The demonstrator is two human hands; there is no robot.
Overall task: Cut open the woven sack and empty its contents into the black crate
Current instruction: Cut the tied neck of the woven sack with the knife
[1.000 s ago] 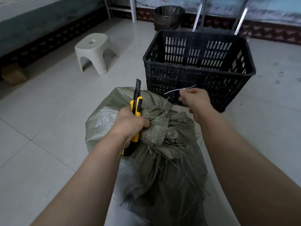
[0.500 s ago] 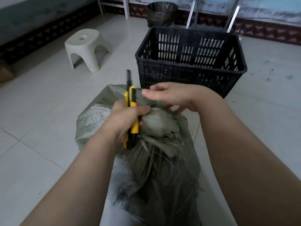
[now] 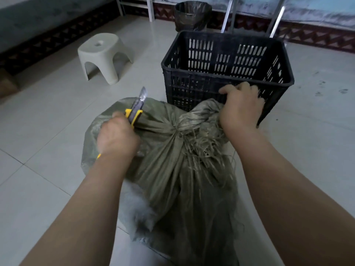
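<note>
Tiled floor, seen from the head camera. The woven sack filled the lower centre of the frame, lying on the floor, its neck drawn into a gathered bunch with frayed strands hanging from it. No contents showed. The black crate stood just beyond it in the upper centre, upright, with nothing visible inside. A pale stool stood at upper left and a dark bin at the top edge.

The right hand was clamped on the bunched mouth of the sack, in front of the crate's near wall. The left hand was closed round a yellow utility knife, blade out and pointing away, knuckles against the sack's shoulder.

The step in hand appeared to be opening the neck. Whether a tie bound it could not be told. The next move probably called for spreading or slitting the gathered cloth, blade kept clear of the right hand, then lifting the sack over the crate's rim.
</note>
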